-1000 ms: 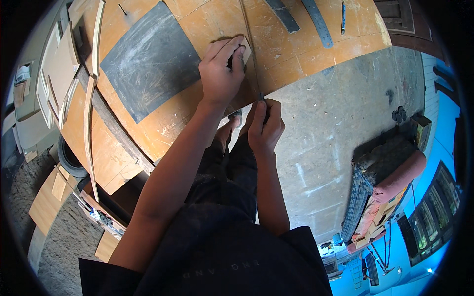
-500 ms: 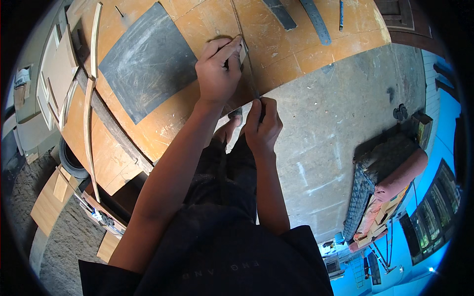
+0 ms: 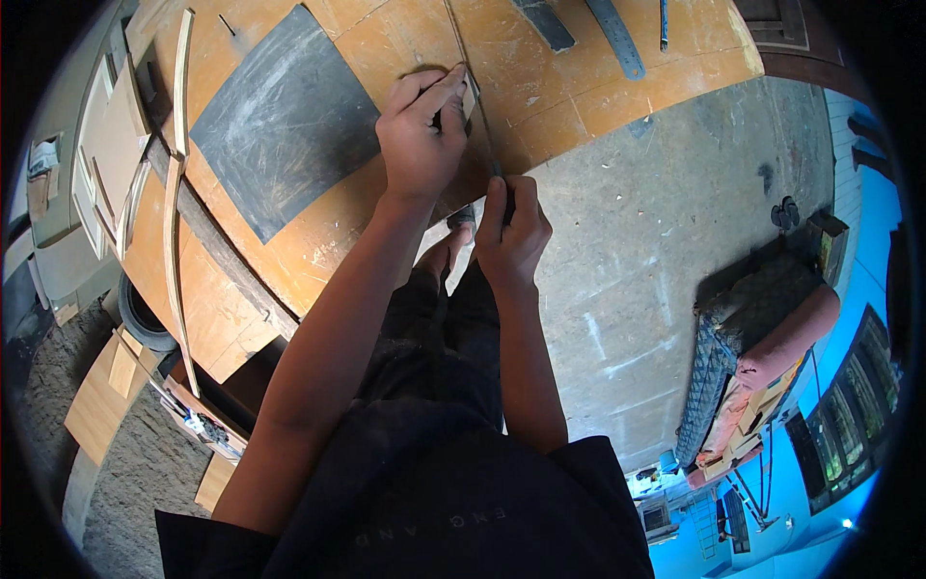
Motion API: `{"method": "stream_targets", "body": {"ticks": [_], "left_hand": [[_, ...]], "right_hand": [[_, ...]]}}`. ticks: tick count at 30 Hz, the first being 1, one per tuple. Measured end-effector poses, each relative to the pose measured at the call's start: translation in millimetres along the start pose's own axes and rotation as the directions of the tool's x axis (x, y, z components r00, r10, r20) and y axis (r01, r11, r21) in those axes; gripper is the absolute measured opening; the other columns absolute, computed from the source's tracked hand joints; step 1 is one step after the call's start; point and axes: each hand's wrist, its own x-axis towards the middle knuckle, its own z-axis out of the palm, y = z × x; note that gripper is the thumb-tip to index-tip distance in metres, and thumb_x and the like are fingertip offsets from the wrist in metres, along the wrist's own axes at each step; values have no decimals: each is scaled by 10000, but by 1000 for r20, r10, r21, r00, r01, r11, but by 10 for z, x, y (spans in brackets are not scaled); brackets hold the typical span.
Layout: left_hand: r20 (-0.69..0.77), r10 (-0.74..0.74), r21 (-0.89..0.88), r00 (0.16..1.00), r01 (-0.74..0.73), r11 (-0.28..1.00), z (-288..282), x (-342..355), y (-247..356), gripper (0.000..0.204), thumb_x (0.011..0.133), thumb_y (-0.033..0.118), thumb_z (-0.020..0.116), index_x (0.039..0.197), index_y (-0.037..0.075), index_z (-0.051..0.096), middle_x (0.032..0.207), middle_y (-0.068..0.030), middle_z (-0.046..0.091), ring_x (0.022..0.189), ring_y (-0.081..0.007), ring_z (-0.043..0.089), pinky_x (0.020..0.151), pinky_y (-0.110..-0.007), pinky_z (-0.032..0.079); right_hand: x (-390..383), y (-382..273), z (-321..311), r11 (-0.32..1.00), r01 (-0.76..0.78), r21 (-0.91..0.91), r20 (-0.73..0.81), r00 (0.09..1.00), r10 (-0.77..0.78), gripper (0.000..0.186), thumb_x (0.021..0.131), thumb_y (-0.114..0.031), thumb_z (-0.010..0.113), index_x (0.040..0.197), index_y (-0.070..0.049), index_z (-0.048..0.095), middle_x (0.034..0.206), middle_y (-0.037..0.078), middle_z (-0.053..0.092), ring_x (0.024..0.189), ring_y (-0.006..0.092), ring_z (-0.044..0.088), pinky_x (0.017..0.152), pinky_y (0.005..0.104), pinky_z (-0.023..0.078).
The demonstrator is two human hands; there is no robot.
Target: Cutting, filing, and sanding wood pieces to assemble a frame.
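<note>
My left hand (image 3: pixel 422 135) is closed over the wooden table, its fingers pinching a small pale wood piece (image 3: pixel 470 100). Close along that piece runs a long, thin dark strip (image 3: pixel 479 85), whose exact kind I cannot make out. At the table's near edge my right hand (image 3: pixel 513 232) grips the strip's near end between thumb and fingers. The strip's far end runs out of the picture at the top. My left palm hides part of the wood piece.
A dark square sheet (image 3: pixel 286 125) lies on the orange-brown table (image 3: pixel 540 111). Beyond my hands are a metal ruler (image 3: pixel 617 43), a dark flat bar (image 3: pixel 547 23) and a thin blue stick (image 3: pixel 664 24). Long wood strips (image 3: pixel 174 222) lean at left. A padded sofa (image 3: pixel 752 357) stands right.
My right hand has shifted slightly away from me, toward the table, still gripping the strip's end. My left hand stays on the wood piece. The whole view has shifted a little.
</note>
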Motion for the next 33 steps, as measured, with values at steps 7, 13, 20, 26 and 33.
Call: {"method": "stream_targets", "body": {"ticks": [7, 13, 20, 26, 33], "left_hand": [[1, 9, 18, 1000, -9, 1000, -3, -11, 1, 260, 828, -18, 677, 1052, 71, 773, 949, -102, 711, 870, -261, 679, 779, -332, 557], [-3, 9, 12, 1000, -9, 1000, 6, -8, -10, 252, 826, -19, 679, 1039, 75, 777, 939, -99, 710, 854, -260, 680, 777, -329, 557], [6, -1, 22, 1000, 1, 1000, 2, 6, 6, 226, 838, 7, 683, 1037, 63, 774, 941, -101, 711, 861, -261, 687, 772, -331, 556], [3, -2, 23, 1000, 2, 1000, -4, -10, -13, 213, 847, 13, 680, 1034, 55, 773, 939, -108, 715, 863, -265, 692, 780, -334, 558], [6, -15, 10, 1000, 15, 1000, 10, -2, 3, 216, 844, 5, 683, 1032, 58, 775, 935, -105, 713, 862, -257, 691, 780, -329, 559]], "right_hand": [[-87, 37, -9, 1000, -29, -10, -12, 1000, 29, 118, 990, -104, 613, 897, -42, 575, 714, 157, 641, 614, 320, 663, 545, 363, 491], [-30, -17, -16, 998, -14, -57, -12, 1000, 13, 128, 977, -89, 632, 875, -39, 573, 710, 158, 636, 608, 324, 660, 530, 369, 485], [-30, -4, 10, 998, 7, -62, -33, 999, -10, 133, 967, -83, 644, 867, -32, 573, 699, 161, 624, 604, 356, 643, 518, 391, 476], [-68, 16, -12, 999, 49, -11, -47, 998, -49, 156, 957, -77, 654, 838, -30, 564, 700, 173, 620, 606, 365, 635, 518, 394, 470], [-14, -31, -38, 999, 25, -34, -29, 999, -26, 188, 950, -73, 661, 797, -30, 561, 688, 165, 609, 584, 358, 614, 507, 397, 451]]}}
